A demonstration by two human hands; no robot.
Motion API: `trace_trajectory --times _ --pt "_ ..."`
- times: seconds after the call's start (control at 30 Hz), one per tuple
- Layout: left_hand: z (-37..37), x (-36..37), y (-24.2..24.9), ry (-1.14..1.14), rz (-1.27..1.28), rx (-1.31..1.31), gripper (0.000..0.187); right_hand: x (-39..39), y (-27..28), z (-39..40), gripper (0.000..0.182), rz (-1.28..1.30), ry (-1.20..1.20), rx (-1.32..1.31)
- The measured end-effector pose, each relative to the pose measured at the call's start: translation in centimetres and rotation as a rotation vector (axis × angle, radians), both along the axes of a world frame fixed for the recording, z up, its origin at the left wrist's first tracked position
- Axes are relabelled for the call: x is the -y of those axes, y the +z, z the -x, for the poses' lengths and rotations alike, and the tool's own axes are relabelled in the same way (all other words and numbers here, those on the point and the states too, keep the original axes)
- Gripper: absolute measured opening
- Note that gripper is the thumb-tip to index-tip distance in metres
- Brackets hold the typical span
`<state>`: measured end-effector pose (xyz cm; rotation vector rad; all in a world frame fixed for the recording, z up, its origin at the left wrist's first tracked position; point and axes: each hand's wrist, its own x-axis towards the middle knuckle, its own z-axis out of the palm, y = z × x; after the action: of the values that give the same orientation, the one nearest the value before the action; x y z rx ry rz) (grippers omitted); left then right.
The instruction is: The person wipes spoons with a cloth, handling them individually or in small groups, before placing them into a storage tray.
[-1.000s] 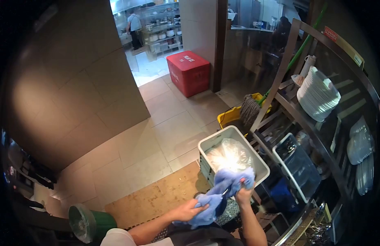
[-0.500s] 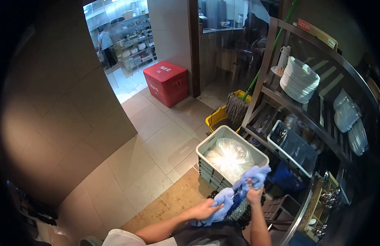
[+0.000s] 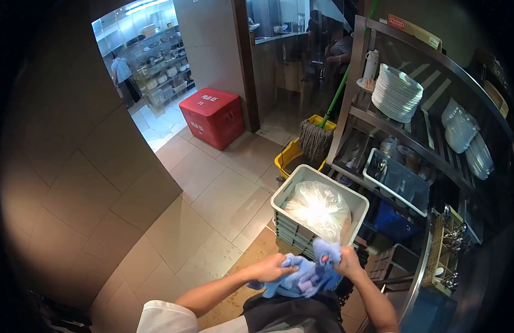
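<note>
A crumpled light-blue cloth [image 3: 304,277] is stretched between my two hands, just above my dark apron. My left hand [image 3: 275,268] is closed around its left part, thumb on top. On the other side, my right hand [image 3: 348,263] grips a bunched end that sticks up near the crate rim. Whether anything is wrapped inside the folds cannot be seen. Just beyond the cloth stands a stack of grey crates [image 3: 290,227], the top one holding a clear plastic bag [image 3: 321,205] with glare on it.
Metal shelving [image 3: 401,139] on the right bears stacked white plates [image 3: 397,94], a grey tub [image 3: 396,183] and a cutlery basket [image 3: 448,244]. Behind the crates sits a yellow mop bucket [image 3: 290,155] with a mop [image 3: 315,139]. A red cooler [image 3: 211,117] is near the doorway, where a person [image 3: 122,75] stands.
My right hand has come down and toward me, bringing its end of the cloth lower. The cloth is more bunched between my hands. The whole view has shifted slightly.
</note>
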<state>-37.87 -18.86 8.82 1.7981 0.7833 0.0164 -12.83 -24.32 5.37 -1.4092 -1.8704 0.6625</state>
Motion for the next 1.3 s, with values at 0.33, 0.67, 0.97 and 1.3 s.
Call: trace_trajectory --times 0.33,0.67,0.97,1.3 --pt "-6.0 0.2 -0.1 0.277 -0.052 0.136 0.034 -5.2 -3.1 0.8 0.020 -0.175 -0.981 -1.229" --pt "-18.5 -3.5 -3.1 0.403 -0.114 0.273 0.022 -10.6 -6.9 -6.8 0.027 0.141 -0.786 -1.420" --pt "-30.0 -4.3 -3.6 0.550 0.106 0.136 0.029 -14.9 -6.4 -21.2 0.034 0.134 -0.535 -1.262" --pt "-32.7 -8.3 -10.3 0.871 -0.186 0.221 0.018 -13.3 -11.0 -15.5 0.022 0.367 -0.548 -1.541"
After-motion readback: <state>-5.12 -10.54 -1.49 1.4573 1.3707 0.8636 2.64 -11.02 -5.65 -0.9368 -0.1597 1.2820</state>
